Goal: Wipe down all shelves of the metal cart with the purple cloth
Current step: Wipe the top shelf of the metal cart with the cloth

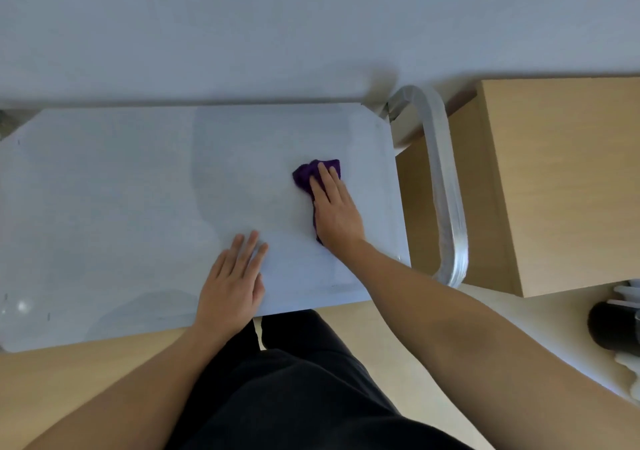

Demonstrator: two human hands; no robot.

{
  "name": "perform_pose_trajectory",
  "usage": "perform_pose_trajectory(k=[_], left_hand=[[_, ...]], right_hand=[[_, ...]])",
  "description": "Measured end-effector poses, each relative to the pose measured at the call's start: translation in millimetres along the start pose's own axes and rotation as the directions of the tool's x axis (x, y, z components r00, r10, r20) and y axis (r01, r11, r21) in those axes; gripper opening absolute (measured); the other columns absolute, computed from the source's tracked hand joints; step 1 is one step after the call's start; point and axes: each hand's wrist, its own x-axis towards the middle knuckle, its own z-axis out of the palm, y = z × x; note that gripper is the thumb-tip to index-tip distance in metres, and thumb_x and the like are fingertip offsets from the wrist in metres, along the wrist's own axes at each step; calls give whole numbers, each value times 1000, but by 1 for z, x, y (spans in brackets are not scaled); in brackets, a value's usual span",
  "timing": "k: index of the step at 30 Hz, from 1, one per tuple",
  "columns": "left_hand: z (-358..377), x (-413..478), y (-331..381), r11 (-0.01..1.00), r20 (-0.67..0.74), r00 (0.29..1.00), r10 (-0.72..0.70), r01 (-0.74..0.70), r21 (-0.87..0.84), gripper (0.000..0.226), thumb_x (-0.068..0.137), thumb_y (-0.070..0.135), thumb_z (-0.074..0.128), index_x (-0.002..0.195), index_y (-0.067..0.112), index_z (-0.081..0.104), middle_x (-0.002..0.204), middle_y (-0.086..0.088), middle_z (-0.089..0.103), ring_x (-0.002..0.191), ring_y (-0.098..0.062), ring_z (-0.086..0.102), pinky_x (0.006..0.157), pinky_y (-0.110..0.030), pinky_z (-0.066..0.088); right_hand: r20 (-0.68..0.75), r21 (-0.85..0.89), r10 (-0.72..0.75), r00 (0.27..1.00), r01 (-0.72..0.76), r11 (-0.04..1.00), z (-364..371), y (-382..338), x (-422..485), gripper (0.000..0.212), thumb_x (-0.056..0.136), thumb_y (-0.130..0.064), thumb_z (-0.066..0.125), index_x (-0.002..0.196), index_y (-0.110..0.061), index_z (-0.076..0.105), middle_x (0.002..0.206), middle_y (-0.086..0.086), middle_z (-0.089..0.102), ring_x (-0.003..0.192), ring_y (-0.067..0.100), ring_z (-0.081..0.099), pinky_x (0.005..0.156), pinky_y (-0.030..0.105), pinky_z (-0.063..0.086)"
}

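Right hand (334,207): laid flat, fingers straight and close together, pressed down on the purple cloth (304,174). Nothing is gripped. Cloth is bunched under palm and fingers, w/ a fold showing past the fingertips and a strip along the thumb side. Flat palm prob. used so that pressure is spread over the wad and it can be slid w/o rucking.

Left hand (232,283): also flat, fingers straight and slightly spread, rested bare on the shelf near its front edge, apart from the cloth. Judged a brace, since the cart could shift under the strokes.

Cloth location: on the top shelf (121,190) of the cart, right half, near but not at the right edge.

A tubular metal handle (446,186) loops off the shelf's right end, and a wood cabinet (554,179) stands just beyond it.

Lower shelves are hidden under the top one. Step in hand is judged to be the top shelf only. How much of it is done can't be told.
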Motion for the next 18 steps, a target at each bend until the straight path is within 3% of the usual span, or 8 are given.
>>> perform_pose_trajectory(k=[2, 5, 9, 11, 13, 15, 18], left_hand=[[6, 1, -7, 1000, -25, 1000, 17, -16, 19, 55, 94, 24, 38, 148, 15, 36, 159, -6, 23, 146, -27, 25, 115, -48, 28], [13, 2, -13, 998, -60, 997, 51, -49, 47, 56, 93, 26, 39, 147, 16, 37, 159, -5, 24, 146, -26, 25, 116, -49, 26], [20, 1, -16, 998, -71, 996, 54, -51, 40, 59, 92, 28, 40, 150, 17, 32, 161, -4, 19, 148, -25, 19, 117, -49, 22], [21, 0, -17, 998, -71, 996, 47, -45, 41, 61, 91, 29, 41, 150, 17, 31, 161, -3, 18, 148, -24, 18, 117, -49, 22], [21, 0, -16, 999, -77, 996, 45, -42, 34, 61, 92, 30, 41, 150, 17, 31, 161, -3, 17, 148, -23, 17, 117, -49, 23], [20, -1, -16, 999, -85, 996, 42, -39, 30, 60, 92, 30, 40, 150, 17, 31, 161, -3, 17, 148, -23, 17, 117, -49, 23], [21, 0, -16, 999, -84, 995, 45, -43, 26, 60, 92, 31, 39, 150, 18, 30, 162, -3, 16, 149, -23, 16, 117, -49, 22]], right_hand=[[5, -8, 37, 999, -37, 999, -8, 11, 2, 86, 73, 6, 68, 149, -5, 30, 160, 13, 19, 146, 34, 21, 120, 41, 22], [-59, 5, 260, 964, -260, 966, -22, 40, 13, 79, 77, 6, 59, 149, -9, 30, 161, 9, 14, 138, 35, 30, 113, 40, 32], [-99, -50, 350, 932, -356, 933, -23, 57, 24, 62, 95, -4, 43, 152, -10, 21, 163, 6, 6, 150, 25, 2, 122, 28, 3], [-150, 53, 399, 905, -395, 917, -17, 39, 25, 63, 93, 1, 43, 152, -10, 23, 162, 7, 9, 150, 25, 6, 123, 31, 9], [-165, 97, 364, 917, -352, 931, -9, 13, 28, 64, 90, 6, 45, 150, -8, 29, 161, 10, 14, 149, 29, 12, 122, 32, 12], [-146, 96, 198, 969, -185, 978, 4, -20, 28, 61, 87, 10, 48, 146, -3, 37, 159, 15, 22, 147, 34, 19, 121, 33, 15], [-102, 83, -27, 994, 36, 996, 17, -48, 26, 71, 75, 17, 59, 142, -2, 44, 155, 15, 33, 143, 36, 29, 114, 42, 34]])
